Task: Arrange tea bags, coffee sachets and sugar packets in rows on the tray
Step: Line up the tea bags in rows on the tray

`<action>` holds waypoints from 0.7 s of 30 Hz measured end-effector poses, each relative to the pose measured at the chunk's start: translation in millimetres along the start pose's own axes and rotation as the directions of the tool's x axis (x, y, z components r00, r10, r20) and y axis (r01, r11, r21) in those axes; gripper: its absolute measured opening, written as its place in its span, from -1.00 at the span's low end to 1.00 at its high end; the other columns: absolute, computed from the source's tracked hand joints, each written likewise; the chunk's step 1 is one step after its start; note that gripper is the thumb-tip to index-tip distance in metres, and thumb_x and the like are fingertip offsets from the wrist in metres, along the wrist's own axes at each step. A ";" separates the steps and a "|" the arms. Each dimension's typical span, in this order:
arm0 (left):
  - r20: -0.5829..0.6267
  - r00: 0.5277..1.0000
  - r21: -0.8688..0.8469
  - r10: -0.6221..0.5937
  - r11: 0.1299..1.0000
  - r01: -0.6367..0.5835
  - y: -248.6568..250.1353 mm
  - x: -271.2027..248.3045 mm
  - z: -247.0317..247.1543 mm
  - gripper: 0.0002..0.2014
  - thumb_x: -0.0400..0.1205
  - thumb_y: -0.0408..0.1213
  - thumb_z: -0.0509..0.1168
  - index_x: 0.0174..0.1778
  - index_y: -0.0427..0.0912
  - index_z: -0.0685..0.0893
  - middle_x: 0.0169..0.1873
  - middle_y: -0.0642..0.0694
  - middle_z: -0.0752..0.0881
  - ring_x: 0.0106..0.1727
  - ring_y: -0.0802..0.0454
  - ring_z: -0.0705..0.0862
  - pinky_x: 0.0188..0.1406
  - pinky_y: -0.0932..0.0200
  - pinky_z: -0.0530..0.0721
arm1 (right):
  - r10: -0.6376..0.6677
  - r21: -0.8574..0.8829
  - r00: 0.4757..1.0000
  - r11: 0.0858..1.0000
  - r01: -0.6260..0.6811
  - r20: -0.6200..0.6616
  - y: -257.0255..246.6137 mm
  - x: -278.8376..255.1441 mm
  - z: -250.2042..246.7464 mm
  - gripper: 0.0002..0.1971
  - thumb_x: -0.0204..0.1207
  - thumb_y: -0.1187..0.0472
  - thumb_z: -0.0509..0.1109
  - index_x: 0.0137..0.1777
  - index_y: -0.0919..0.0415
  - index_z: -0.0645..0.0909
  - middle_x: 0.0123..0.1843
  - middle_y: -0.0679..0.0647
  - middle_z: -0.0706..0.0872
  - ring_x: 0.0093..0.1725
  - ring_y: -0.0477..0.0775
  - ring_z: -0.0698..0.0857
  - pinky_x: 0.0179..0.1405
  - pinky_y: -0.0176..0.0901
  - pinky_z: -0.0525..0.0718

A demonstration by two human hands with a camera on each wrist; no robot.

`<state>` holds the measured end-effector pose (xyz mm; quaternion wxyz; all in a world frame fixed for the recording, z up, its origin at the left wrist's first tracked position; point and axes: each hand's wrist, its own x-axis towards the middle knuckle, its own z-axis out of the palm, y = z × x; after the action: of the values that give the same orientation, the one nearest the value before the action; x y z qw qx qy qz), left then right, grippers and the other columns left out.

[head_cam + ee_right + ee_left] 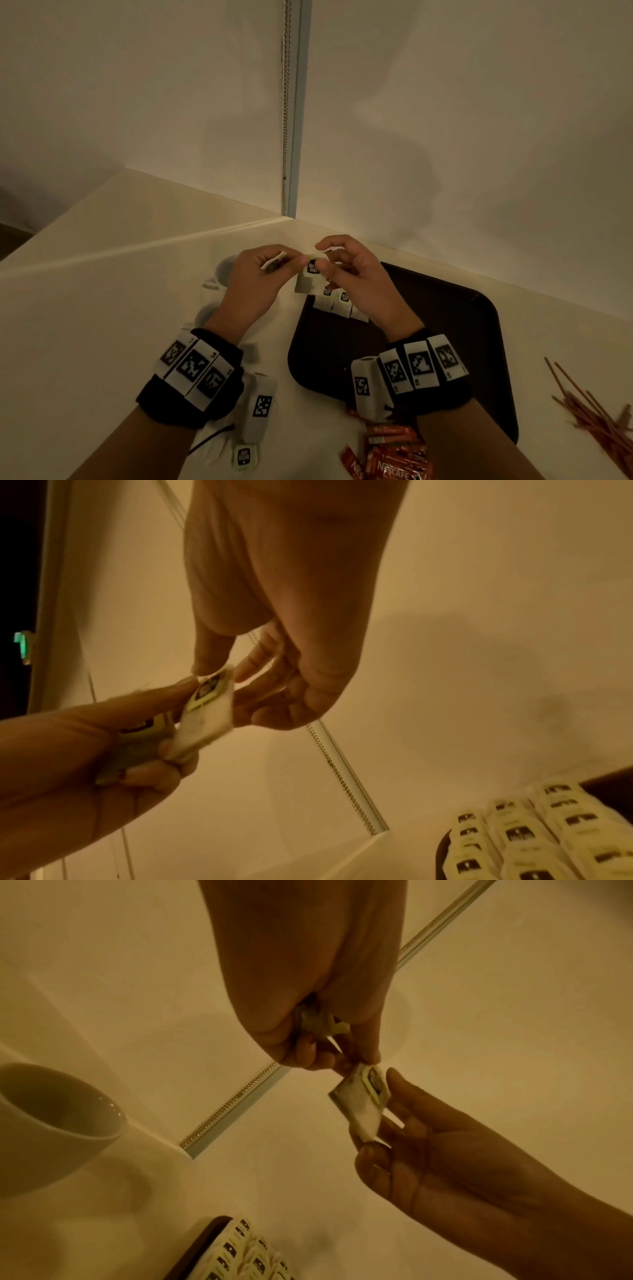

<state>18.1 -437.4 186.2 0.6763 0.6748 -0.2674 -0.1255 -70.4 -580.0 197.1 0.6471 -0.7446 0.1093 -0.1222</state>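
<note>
1. Head view: both hands meet above the far left corner of the dark brown plastic tray [445, 325], which lies on the cream countertop [102, 325].
2. The right hand [356, 284] pinches the top of a white paper tea bag with a black-and-green label [310, 274] between thumb and forefinger; its other fingers are loosely curled and apart.
3. The left hand [255, 281] touches the same tea bag's upper edge with thumb and fingertip, and its curled fingers grip a small bundle of further tea bags [274, 262].
4. Left wrist view: the held tea bag [359, 1099] hangs tilted between the two hands, clear of the counter.
5. Right wrist view: a row of overlapping white tea bags [527, 840] already lies on the tray's far end, just below the hands.
6. Red coffee sachets [394, 455] lie heaped on the counter at the tray's near edge; thin red-brown stir sticks [589, 414] lie to the right.
7. A white ceramic cup [51, 1123] stands left of the tray.
</note>
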 end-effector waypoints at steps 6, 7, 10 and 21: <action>-0.046 0.998 -0.017 0.043 0.999 -0.044 3.4 2.0 0.3 -0.92 0.50 -0.35 0.45 -0.12 -0.16 0.77 -0.21 -0.11 0.77 -0.21 0.03 0.69 -0.17 0.27 0.63 | -0.100 -0.057 0.993 0.994 0.096 -0.066 -6.5 5.9 -0.4 -0.92 0.49 0.36 0.43 -0.12 0.18 0.70 -0.23 0.00 0.71 -0.25 -0.01 0.58 -0.23 -0.21 0.61; -0.041 0.998 -0.011 0.058 0.998 -0.058 5.5 1.6 0.1 -0.97 0.50 -0.38 0.45 -0.19 -0.18 0.76 -0.25 -0.13 0.76 -0.24 0.07 0.67 -0.19 0.30 0.60 | -0.098 -0.032 0.993 0.995 0.096 -0.068 -7.5 5.9 -0.6 -0.90 0.49 0.38 0.42 -0.12 0.18 0.69 -0.23 0.05 0.71 -0.25 0.02 0.58 -0.25 -0.24 0.62; -0.031 0.998 -0.011 0.052 0.999 -0.052 8.4 1.7 -0.4 -0.93 0.47 -0.33 0.46 -0.28 -0.26 0.75 -0.35 -0.05 0.75 -0.33 0.18 0.63 -0.23 0.32 0.55 | -0.089 0.021 0.993 0.996 0.091 -0.073 -9.6 4.9 -1.9 -0.90 0.49 0.43 0.40 -0.11 0.25 0.68 -0.22 0.10 0.70 -0.22 0.09 0.58 -0.26 -0.29 0.64; 0.077 0.989 0.015 0.123 0.992 -0.125 17.7 0.6 0.9 -0.87 0.55 -0.36 0.40 -0.14 -0.04 0.81 -0.51 -0.04 0.71 -0.52 0.11 0.57 -0.42 0.30 0.54 | -0.140 -0.109 0.990 0.984 0.138 -0.006 -21.7 2.7 -6.5 -0.90 0.53 0.40 0.38 -0.02 0.24 0.67 -0.15 0.06 0.69 -0.28 -0.15 0.62 -0.27 -0.32 0.59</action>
<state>14.7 -437.5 203.6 0.6654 0.6583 -0.3356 -0.1061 -69.9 -584.0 219.6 0.5948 -0.7836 0.0679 -0.1662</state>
